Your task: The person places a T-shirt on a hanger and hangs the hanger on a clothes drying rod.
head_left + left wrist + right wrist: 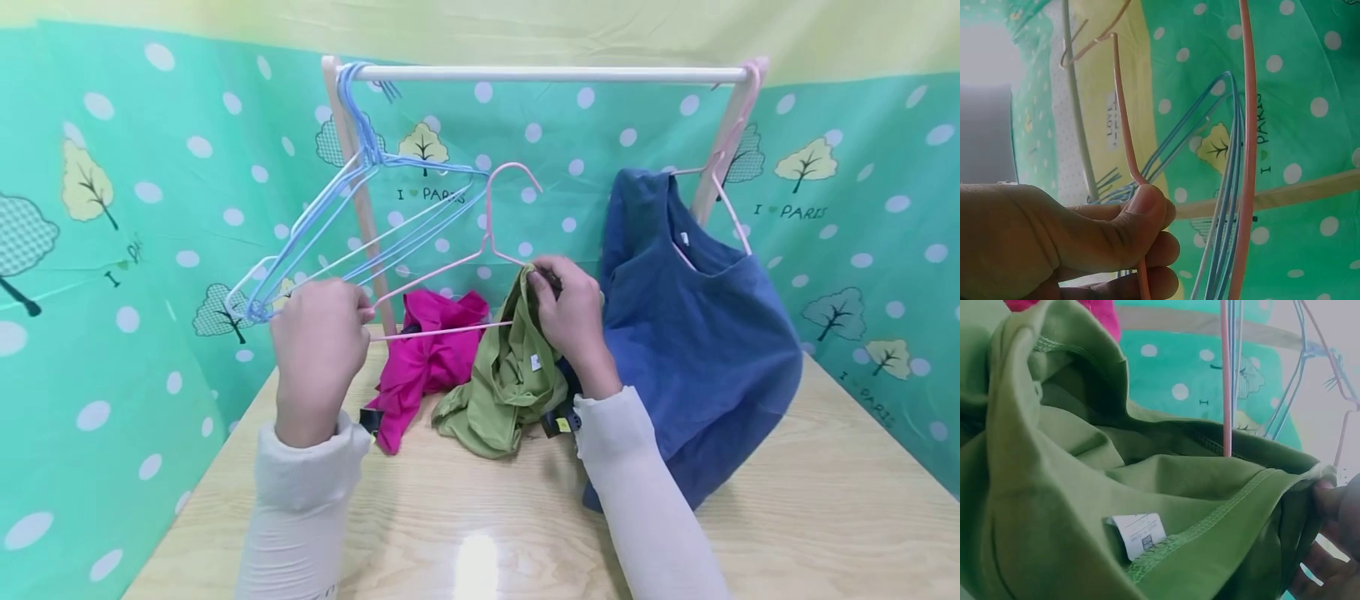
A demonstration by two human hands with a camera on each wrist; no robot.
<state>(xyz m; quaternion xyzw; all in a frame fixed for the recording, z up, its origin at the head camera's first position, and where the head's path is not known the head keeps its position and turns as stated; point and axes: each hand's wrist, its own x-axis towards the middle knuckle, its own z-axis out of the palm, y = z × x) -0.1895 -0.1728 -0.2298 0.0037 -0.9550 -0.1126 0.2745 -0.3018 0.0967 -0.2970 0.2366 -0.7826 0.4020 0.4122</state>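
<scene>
My left hand grips one end of a pink clothes hanger, thumb and fingers wrapped on its wire in the left wrist view. The hanger's hook points up, between the two hands. My right hand pinches the top edge of an olive green garment at the hanger's other shoulder. In the right wrist view the hanger's pink bar runs into the garment's opening, past a white label. The garment hangs down to the table, and the hanger's right end is hidden in the cloth.
A white rail on wooden posts stands at the back. Several blue and white hangers hang at its left end. A blue top on a pink hanger hangs at the right. A magenta garment lies on the wooden table.
</scene>
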